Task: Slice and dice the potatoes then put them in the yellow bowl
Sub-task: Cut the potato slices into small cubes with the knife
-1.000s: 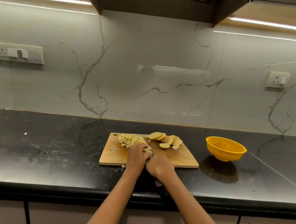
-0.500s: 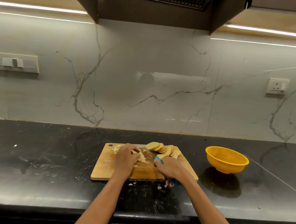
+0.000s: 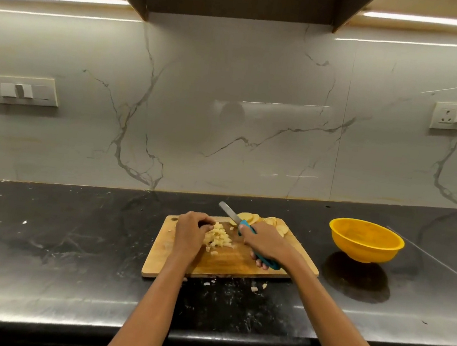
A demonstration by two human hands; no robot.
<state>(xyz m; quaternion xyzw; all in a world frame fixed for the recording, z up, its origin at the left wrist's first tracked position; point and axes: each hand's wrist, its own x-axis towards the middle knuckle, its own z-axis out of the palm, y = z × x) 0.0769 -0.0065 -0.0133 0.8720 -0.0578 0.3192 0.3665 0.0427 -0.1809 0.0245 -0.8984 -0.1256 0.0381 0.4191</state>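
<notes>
So this is mid-dicing, I'd say. The right hand point(image 3: 266, 243) is wrapped around the teal handle of a knife point(image 3: 239, 223), with the blade pointing up and away toward the wall, tip lifted off the wooden cutting board point(image 3: 227, 262). The left hand point(image 3: 190, 230) has its fingers curled against the left side of a pile of diced potato point(image 3: 218, 237), sort of corralling the cubes. I can't tell if it's actually pinching any or just pressing on them.

Behind the knife, at the far right corner of the board, there's a fan of potato slices point(image 3: 268, 223) not yet diced. The yellow bowl point(image 3: 365, 241) sits off to the right, well apart from the board, and it looks empty from here.

My guess for the next move: bring the blade back down and either finish this pile or pull over more slices. After that, everything has to travel across to the bowl.

The counter point(image 3: 67, 238) is black stone with pale flecks, and a few stray potato bits point(image 3: 255, 288) have fallen just past the board's near edge. The marble-look backsplash point(image 3: 229, 115) has 2 socket plates, 1 on the left point(image 3: 18, 90) and 1 on the right point(image 3: 448, 115), plus strip lighting and a dark hood overhead.
</notes>
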